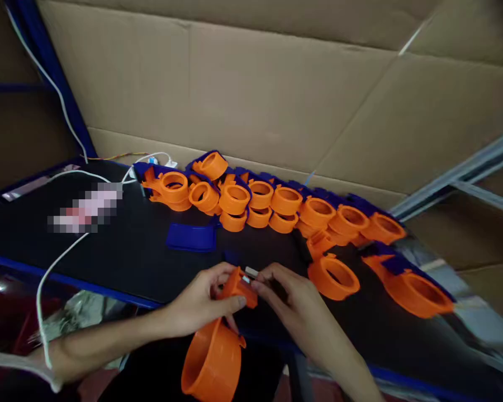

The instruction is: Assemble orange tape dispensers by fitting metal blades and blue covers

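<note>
At the near edge of the black worktop, the left hand is clamped on the neck of an orange plastic funnel part whose wide mouth hangs below the edge. The right hand pinches a small white piece against its top. Behind them sits a row of orange rings and a loose blue piece.
</note>
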Motion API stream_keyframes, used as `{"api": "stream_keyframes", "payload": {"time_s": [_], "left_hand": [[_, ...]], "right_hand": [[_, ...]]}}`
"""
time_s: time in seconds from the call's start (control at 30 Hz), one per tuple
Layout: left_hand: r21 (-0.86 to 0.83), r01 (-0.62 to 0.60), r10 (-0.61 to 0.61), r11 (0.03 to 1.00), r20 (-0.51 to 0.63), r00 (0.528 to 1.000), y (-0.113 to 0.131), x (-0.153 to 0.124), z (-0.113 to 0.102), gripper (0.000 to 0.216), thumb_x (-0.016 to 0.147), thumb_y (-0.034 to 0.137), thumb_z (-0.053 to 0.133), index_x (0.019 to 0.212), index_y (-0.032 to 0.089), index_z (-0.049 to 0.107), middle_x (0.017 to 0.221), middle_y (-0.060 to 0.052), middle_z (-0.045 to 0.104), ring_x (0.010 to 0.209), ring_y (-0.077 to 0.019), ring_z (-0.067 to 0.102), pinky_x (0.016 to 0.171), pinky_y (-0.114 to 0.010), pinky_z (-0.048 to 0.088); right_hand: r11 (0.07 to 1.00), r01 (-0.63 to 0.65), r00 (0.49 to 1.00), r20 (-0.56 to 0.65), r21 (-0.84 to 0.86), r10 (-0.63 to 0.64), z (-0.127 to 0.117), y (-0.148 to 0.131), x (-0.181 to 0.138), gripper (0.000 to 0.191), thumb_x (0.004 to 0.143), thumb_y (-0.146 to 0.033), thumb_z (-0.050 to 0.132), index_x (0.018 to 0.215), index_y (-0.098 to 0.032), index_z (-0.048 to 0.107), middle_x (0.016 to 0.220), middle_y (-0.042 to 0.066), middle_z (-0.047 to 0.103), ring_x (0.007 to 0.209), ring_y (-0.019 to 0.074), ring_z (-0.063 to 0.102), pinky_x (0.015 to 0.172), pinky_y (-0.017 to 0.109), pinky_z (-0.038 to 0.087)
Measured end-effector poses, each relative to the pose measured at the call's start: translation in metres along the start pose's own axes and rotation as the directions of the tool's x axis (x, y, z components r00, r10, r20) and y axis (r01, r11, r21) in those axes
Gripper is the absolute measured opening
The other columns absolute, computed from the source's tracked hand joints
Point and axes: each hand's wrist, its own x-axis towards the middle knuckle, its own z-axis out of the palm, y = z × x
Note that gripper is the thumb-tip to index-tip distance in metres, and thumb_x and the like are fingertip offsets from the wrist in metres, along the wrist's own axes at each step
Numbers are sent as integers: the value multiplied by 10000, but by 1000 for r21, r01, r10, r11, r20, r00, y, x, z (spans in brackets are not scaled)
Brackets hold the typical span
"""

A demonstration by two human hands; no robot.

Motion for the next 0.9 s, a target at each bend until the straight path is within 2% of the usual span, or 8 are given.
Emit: {"api": "stream_keyframes", "payload": {"time_s": [0.33, 0.53, 0.63, 0.77, 0.9], "left_hand": [[-44, 17, -15, 999, 46, 999, 0, -1, -3, 379, 884, 324, 688, 1191, 180, 518, 1102, -115, 712, 609, -154, 736, 567, -234, 558], [-43, 14, -12, 999, 26, 1000, -3, 1, -5, 339, 885, 319, 682, 1146, 168, 527, 1049, -112, 728, 586, -161, 735, 530, -217, 539], [-101, -7, 4, 995, -24, 1000, -3, 2, -5, 363, 896, 296, 663, 1198, 176, 502, 1031, -110, 743, 589, -173, 741, 542, -231, 561], [-196, -33, 20, 980, -65, 998, -1, 3, -4, 474, 904, 280, 639, 1322, 201, 429, 853, -53, 758, 552, -200, 740, 502, -232, 562], [-234, -47, 29, 971, -79, 996, -3, 4, -5, 378, 901, 295, 639, 1230, 188, 486, 738, -24, 739, 525, -201, 731, 461, -211, 541]], "right_hand": [[1000, 16, 999, -30, 17, -15, -8, -1, 2, 191, 989, -363, 553, 860, -225, 578, 805, -12, 634, 713, 147, 586, 665, 274, 418], [998, 51, 998, -25, 39, -50, 4, 2, 13, 176, 991, -356, 544, 896, -217, 596, 803, -2, 633, 697, 147, 571, 646, 273, 420], [995, 93, 995, -24, 34, -92, 5, 2, 25, 191, 990, -357, 544, 884, -212, 608, 804, 6, 632, 708, 149, 573, 636, 268, 419], [984, 172, 985, -2, 46, -172, -1, 3, 46, 221, 1001, -379, 521, 906, -210, 627, 874, 22, 667, 791, 158, 623, 692, 269, 451], [980, 198, 979, -49, -15, -198, -9, 8, 65, 293, 1036, -380, 431, 912, -215, 638, 923, 28, 709, 845, 162, 669, 743, 273, 476]]}}
